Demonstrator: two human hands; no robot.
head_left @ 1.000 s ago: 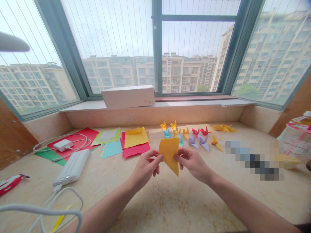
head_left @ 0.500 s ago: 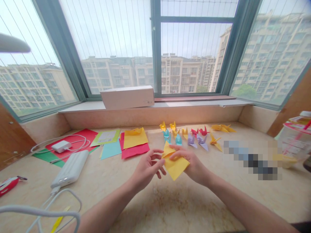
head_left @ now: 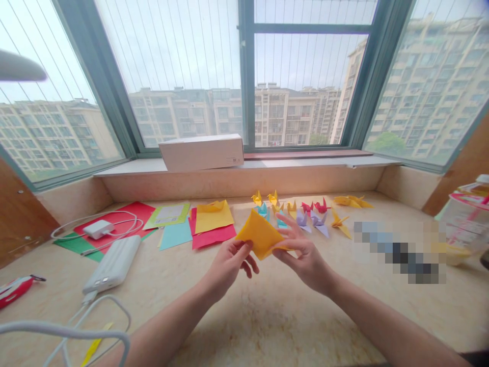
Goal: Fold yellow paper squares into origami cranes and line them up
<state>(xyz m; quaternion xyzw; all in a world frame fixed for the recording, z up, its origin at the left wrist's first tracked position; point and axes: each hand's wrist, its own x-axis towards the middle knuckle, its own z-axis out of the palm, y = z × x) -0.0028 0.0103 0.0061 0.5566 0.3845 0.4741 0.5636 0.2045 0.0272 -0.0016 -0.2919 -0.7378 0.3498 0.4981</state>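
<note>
Between my hands, above the stone counter, a folded yellow origami paper [head_left: 259, 233] shows as a diamond. My left hand [head_left: 233, 262] pinches its left corner between thumb and fingers. At the right corner, my right hand [head_left: 303, 255] grips it with the thumb below and the fingers partly spread. Behind the paper stand several folded paper cranes: yellow cranes [head_left: 272, 198], turquoise cranes [head_left: 281, 220], red cranes [head_left: 321, 205] and purple cranes [head_left: 319, 223]. The paper partly covers the turquoise ones.
Left of the cranes lie yellow sheets [head_left: 212, 218], red sheets [head_left: 214, 237] and a light blue sheet [head_left: 175, 234]. Further left are a white power bank [head_left: 114, 262], a charger [head_left: 98, 229] and cables. A white box [head_left: 202, 153] rests on the sill. A plastic cup [head_left: 468, 219] stands right.
The yellow paper has been turned and now shows a smooth, deeper yellow face. My left hand has closed on its left corner; my right hand has shifted to the right corner.
</note>
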